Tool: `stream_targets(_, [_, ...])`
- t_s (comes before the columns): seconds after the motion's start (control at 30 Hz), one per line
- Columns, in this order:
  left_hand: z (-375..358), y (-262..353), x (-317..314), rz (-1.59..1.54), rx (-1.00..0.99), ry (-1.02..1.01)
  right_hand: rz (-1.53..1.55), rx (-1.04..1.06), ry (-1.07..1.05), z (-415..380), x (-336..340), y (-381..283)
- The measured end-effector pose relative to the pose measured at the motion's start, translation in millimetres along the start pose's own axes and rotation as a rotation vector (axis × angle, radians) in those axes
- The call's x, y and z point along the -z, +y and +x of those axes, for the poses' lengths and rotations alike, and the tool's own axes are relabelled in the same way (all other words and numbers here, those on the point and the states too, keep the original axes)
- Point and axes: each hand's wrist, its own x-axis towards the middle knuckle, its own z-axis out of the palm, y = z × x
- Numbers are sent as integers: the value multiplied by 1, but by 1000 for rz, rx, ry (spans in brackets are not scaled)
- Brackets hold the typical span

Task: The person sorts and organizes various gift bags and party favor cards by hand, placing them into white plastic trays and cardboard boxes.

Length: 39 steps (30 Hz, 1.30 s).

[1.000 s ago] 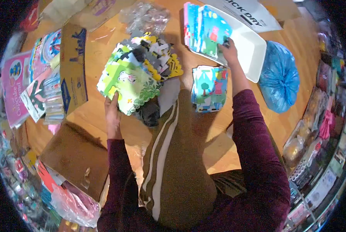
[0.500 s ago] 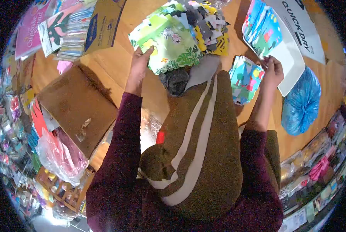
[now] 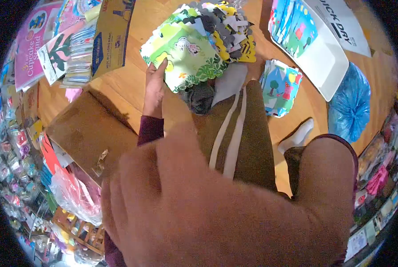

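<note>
My left hand point(image 3: 154, 86) grips the lower left edge of a stack of green printed cards point(image 3: 188, 58) with leaves and a zebra on them, thumb on top. Beyond these, more cards in yellow, black and grey point(image 3: 234, 33) spread out. My right hand point(image 3: 163, 191) looms large and blurred close to the camera, covering much of my lap; whether its fingers hold anything is not visible. A smaller stack of blue and green cards point(image 3: 280, 88) with a pink pig figure lies on the wooden floor to the right of my leg.
At right, a white tray point(image 3: 330, 78) holds blue cards point(image 3: 297, 29), near a knotted blue plastic bag point(image 3: 349, 104). At left are a brown cardboard box point(image 3: 90, 131), an open carton point(image 3: 112, 42) and a pink cupcake stand package point(image 3: 34, 44). My socked foot point(image 3: 299, 133) rests on the floor.
My right hand has left the area beside the tray and come up close before the camera, over my lap. My left hand keeps its hold on the green cards. The view has shifted slightly.
</note>
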Motion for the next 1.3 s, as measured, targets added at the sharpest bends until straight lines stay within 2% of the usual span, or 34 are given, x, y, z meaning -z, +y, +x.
stream_targets(0.07, [-1, 8, -3, 102, -9, 59, -22, -6, -6, 3, 1, -6])
stream_targets(0.13, [1, 8, -1, 28, -3, 59, -42, -22, -18, 3, 5, -13])
stream_targets(0.17, [-3, 13, -8, -77, -24, 9, -58, -27, -23, 3, 8, -15])
stream_targets(0.33, [-1, 30, -11, -156, -87, 4, -143, -35, -48, 6, 26, -25])
stream_targets(0.4, [-1, 32, -21, -189, 1, -87, -204, -66, -76, 3, 35, -25])
stream_targets(0.47, [0, 33, -30, -202, -24, -120, -278, -90, -91, -1, 49, -31])
stream_targets(0.5, [-2, 33, -39, -173, -46, -83, -299, -74, -83, -5, 46, -12])
stream_targets(0.57, [-6, 31, -57, -144, -60, -58, -179, -194, 359, -15, 18, 68])
stream_targets(0.6, [-9, 31, -63, -160, -69, -66, 44, -350, 640, -7, -5, 106])
stream_targets(0.63, [-13, 32, -69, -172, -41, -122, -84, -426, 655, -11, -23, 137])
stream_targets(0.67, [-14, 31, -75, -182, -16, -182, -120, -544, 543, -20, -40, 163])
stream_targets(0.7, [-11, 23, -78, -156, 33, -146, 175, -719, 551, -22, -55, 175])
stream_targets(0.73, [-11, 23, -84, -169, 28, -152, 342, -774, 548, -30, -78, 199])
stream_targets(0.77, [-15, 25, -88, -161, 49, -180, 272, -703, 604, -32, -91, 205])
stream_targets(0.87, [-18, 20, -93, -136, 81, -207, 287, -749, 559, -41, -104, 219])
stream_targets(0.93, [-14, 19, -97, -347, 75, -259, 367, -737, 581, -46, -105, 220])
stream_targets(1.0, [-7, 10, -92, -342, 77, -198, 625, -706, 659, -54, -113, 229])
stream_targets(1.03, [-5, 6, -89, -339, 76, -146, 629, -710, 659, -58, -118, 232])
stream_targets(1.17, [-8, 5, -85, -340, 157, -157, 628, -798, 723, -70, -132, 237])
stream_targets(1.3, [-4, -4, -80, -194, 96, -186, 553, -821, 752, -77, -142, 245])
